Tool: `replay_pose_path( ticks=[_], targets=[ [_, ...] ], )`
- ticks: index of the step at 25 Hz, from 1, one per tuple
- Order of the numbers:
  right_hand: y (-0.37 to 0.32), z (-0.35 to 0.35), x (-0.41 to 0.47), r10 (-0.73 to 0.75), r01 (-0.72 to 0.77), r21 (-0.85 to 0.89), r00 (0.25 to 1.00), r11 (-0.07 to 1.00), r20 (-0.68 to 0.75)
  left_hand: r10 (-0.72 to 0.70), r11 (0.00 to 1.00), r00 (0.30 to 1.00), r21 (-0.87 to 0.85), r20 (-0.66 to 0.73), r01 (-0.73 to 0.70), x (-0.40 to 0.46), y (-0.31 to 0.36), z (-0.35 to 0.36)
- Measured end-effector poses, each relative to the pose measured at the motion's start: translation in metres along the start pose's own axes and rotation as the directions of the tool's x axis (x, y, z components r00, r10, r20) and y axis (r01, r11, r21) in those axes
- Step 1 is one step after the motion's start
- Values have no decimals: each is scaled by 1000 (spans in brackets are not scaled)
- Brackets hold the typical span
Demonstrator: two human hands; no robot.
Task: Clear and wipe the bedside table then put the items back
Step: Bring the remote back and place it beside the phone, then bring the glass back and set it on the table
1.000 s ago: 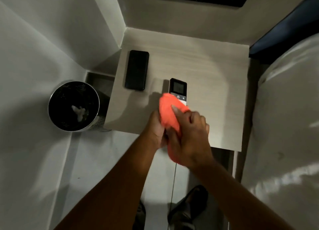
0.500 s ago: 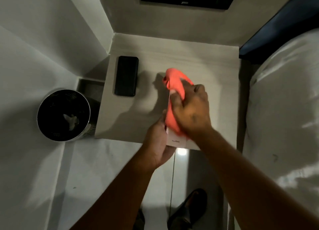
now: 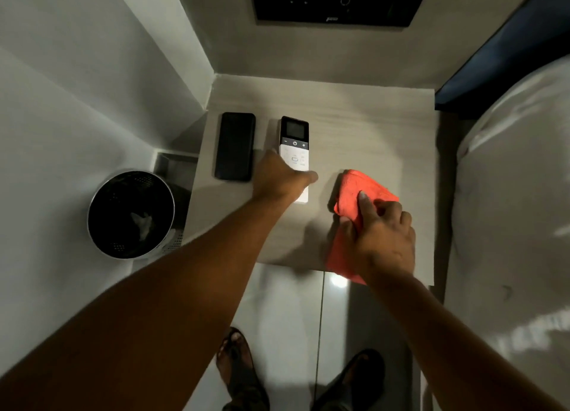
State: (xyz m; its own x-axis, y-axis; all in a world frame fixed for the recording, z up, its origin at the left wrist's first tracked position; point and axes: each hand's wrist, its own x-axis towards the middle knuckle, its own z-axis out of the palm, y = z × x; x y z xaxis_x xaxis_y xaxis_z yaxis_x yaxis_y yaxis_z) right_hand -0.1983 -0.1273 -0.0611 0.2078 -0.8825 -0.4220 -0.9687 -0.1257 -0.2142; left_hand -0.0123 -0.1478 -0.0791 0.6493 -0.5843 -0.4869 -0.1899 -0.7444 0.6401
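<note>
A light wooden bedside table (image 3: 370,123) fills the middle of the view. On its left side lies a black phone (image 3: 235,146), face up. Right of the phone lies a white remote (image 3: 294,151) with a small dark screen. My left hand (image 3: 279,179) rests over the remote's lower half with fingers around it. My right hand (image 3: 381,241) grips an orange cloth (image 3: 357,191) that lies on the table's front right part and hangs over the front edge.
A round metal bin (image 3: 131,214) with a dark inside stands on the floor left of the table. A bed with white bedding (image 3: 512,210) borders the right side. A dark panel (image 3: 336,0) is on the wall behind. My feet (image 3: 237,367) stand below.
The remote, held up and rubbed with the cloth before, now lies on the table beside the phone. My right hand has moved the cloth to the table's front right.
</note>
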Motion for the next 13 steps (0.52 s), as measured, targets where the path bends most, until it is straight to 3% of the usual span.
replay_pose_path(
  ticks=[3, 7, 13],
  targets=[
    [3, 10, 2, -34, 34, -40, 999, 999, -8, 101, 962, 995, 252, 24, -104, 8, 4, 4],
    [7, 15, 2, -40, 37, -54, 998, 998, -54, 146, 771, 981, 606, 130, -195, 11, 15, -1],
    [10, -4, 11, -32, 32, 33, 999, 999, -14, 20, 667, 972, 721, 235, -188, 18, 25, -8]
  ],
)
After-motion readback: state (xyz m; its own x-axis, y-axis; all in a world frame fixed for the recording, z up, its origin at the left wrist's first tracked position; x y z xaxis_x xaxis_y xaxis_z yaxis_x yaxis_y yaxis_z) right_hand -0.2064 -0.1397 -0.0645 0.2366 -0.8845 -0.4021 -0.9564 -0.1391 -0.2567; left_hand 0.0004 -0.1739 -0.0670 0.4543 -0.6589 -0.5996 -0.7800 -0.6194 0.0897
